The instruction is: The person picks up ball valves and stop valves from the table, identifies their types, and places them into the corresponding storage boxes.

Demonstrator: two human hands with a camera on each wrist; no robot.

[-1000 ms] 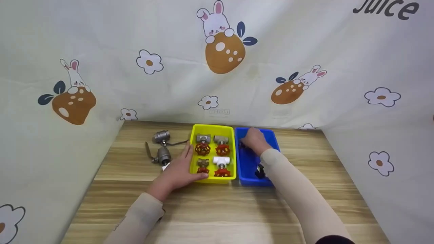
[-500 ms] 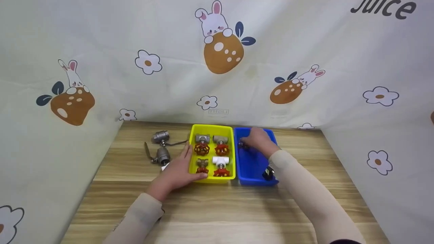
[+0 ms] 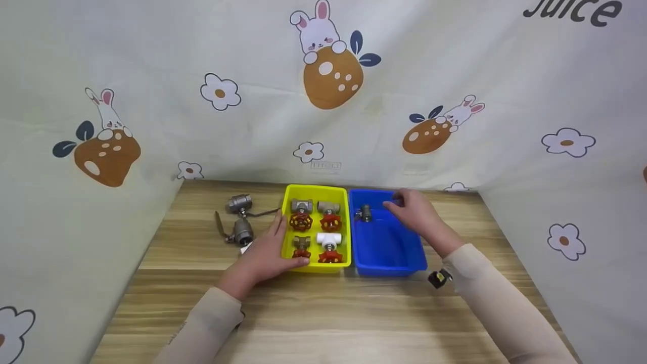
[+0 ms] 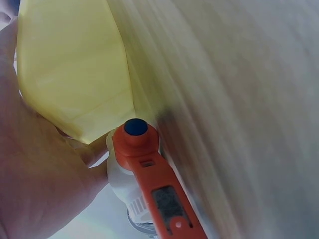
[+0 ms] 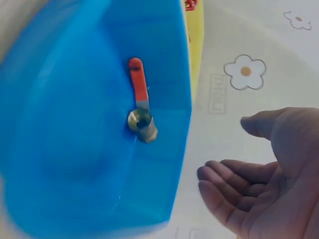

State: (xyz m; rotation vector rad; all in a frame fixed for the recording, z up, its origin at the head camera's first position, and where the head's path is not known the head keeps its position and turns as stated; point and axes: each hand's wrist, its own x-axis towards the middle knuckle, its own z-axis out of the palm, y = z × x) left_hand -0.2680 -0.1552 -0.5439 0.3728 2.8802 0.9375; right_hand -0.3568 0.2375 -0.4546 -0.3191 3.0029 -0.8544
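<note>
My left hand (image 3: 263, 255) rests against the left side of the yellow bin (image 3: 317, 189), fingers straight and thumb over its front rim. In the bin lie several valves with red handwheels, one a white tee-shaped valve (image 3: 329, 240). A small brass ball valve (image 5: 142, 124) with a red lever lies in the back left part of the blue bin (image 3: 389, 265). Above that bin's right back rim hangs my right hand (image 3: 417, 215), holding nothing, its fingers loosely bent and apart from the valve. Near the left palm, the left wrist view has a white plastic valve (image 4: 124, 184) with an orange lever.
Left of the yellow bin, two grey metal ball valves, the back one (image 3: 239, 203) and the front one (image 3: 243, 231), lie on the wooden table (image 3: 323, 313). Printed cloth (image 3: 252, 136) stands behind and at both sides. The two bins stand side by side.
My right hand has let go of the small ball valve in the blue bin and moved up and to the right. My left hand has stayed in place.
</note>
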